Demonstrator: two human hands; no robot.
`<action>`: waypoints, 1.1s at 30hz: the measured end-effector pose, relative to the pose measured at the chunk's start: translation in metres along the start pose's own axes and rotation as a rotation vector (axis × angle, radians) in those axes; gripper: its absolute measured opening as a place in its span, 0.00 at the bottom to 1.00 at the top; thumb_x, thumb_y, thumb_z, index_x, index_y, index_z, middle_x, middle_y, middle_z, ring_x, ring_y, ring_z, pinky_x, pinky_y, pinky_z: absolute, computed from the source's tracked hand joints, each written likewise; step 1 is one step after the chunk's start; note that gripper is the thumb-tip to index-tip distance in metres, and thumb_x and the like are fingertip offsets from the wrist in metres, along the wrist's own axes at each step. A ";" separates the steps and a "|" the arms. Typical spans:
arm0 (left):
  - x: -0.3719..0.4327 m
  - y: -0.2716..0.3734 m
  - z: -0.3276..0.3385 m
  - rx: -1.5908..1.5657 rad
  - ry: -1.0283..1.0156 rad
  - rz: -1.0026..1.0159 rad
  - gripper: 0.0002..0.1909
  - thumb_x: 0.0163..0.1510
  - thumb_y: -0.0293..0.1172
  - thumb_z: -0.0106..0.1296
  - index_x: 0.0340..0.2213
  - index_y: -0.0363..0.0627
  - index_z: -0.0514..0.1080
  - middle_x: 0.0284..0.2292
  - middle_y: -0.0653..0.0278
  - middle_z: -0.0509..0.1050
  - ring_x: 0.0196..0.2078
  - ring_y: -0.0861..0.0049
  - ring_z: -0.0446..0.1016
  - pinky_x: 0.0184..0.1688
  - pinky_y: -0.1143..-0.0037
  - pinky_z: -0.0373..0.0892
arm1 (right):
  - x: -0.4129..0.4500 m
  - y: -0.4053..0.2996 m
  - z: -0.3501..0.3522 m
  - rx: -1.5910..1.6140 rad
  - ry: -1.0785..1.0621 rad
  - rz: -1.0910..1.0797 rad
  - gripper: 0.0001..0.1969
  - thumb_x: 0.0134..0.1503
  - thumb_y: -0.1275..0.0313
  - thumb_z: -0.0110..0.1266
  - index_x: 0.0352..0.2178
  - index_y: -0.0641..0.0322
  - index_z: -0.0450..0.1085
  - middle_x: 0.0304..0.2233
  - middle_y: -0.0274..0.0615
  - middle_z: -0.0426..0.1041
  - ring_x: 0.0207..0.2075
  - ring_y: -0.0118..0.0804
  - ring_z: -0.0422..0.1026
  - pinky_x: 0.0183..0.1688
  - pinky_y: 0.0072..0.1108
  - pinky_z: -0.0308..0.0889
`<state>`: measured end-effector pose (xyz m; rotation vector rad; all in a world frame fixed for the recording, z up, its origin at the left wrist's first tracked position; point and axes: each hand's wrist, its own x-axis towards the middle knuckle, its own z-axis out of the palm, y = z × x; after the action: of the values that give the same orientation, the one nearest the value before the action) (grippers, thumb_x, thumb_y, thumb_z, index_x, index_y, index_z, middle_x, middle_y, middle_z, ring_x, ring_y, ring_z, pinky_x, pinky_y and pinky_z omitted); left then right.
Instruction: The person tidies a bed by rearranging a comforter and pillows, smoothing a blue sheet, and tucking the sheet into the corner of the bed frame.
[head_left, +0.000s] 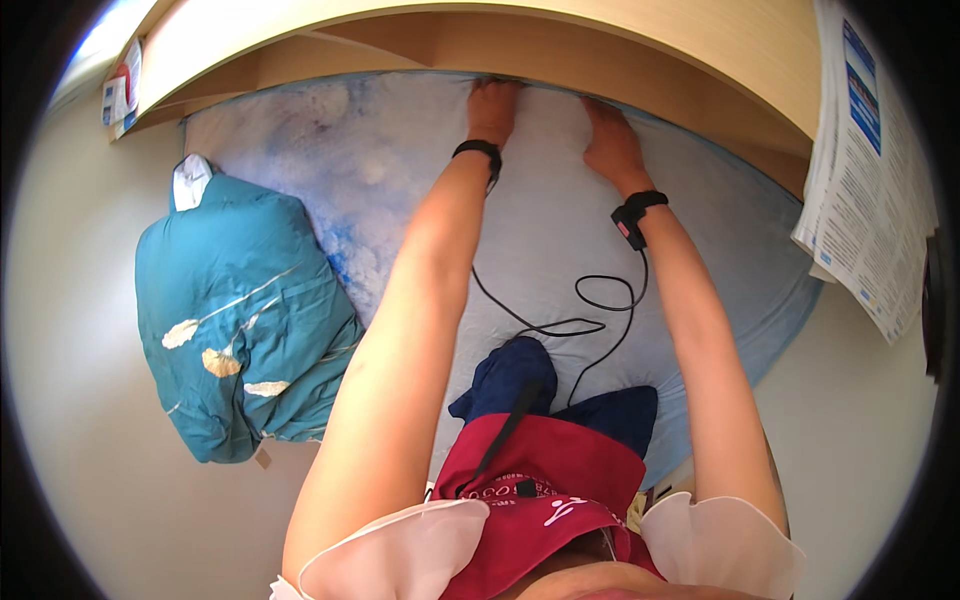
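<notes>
A pale blue and white patterned bed sheet (547, 195) covers the mattress before me. At its far edge, beside the wooden headboard, my left hand (493, 112) lies on the sheet, fingertips hidden at the edge. To its right, my right hand (613, 146) rests at the same edge, its fingers partly shadowed and pointing under the wood. Whether either hand grips the fabric cannot be told. Black straps circle both wrists, and black cables (611, 307) run from them across the sheet towards my body. My knees are on the bed.
A folded teal quilt (247, 315) with pale flower prints lies at the left edge of the bed. The wooden headboard shelf (525, 19) arches over the far edge. Printed newspapers (870, 187) hang over its right end. A small printed packet (122, 90) sits at its left end.
</notes>
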<state>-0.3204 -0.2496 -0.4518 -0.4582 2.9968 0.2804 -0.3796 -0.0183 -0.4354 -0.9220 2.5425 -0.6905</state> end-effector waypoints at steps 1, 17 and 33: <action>0.005 0.002 0.001 -0.013 -0.059 -0.030 0.23 0.55 0.19 0.47 0.48 0.60 0.78 0.47 0.59 0.79 0.51 0.59 0.76 0.58 0.63 0.68 | 0.000 0.003 0.001 -0.025 0.021 -0.020 0.38 0.45 0.83 0.51 0.63 0.62 0.61 0.61 0.53 0.67 0.62 0.53 0.64 0.65 0.34 0.62; -0.006 -0.056 -0.013 -0.055 -0.017 -0.025 0.27 0.52 0.16 0.47 0.49 0.61 0.76 0.49 0.59 0.78 0.49 0.55 0.76 0.49 0.59 0.73 | -0.031 0.030 -0.017 -0.066 0.101 0.005 0.37 0.49 0.88 0.49 0.62 0.54 0.63 0.62 0.43 0.68 0.61 0.51 0.65 0.63 0.33 0.64; -0.024 -0.005 0.002 0.288 0.274 0.096 0.24 0.50 0.18 0.54 0.50 0.43 0.71 0.50 0.57 0.74 0.55 0.63 0.72 0.56 0.63 0.70 | -0.047 0.055 -0.029 -0.011 0.200 -0.020 0.38 0.46 0.89 0.52 0.62 0.55 0.64 0.61 0.45 0.68 0.62 0.49 0.65 0.64 0.34 0.64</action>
<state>-0.2958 -0.2466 -0.4517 -0.3490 3.2536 -0.2252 -0.3867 0.0592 -0.4342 -0.9254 2.7160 -0.8125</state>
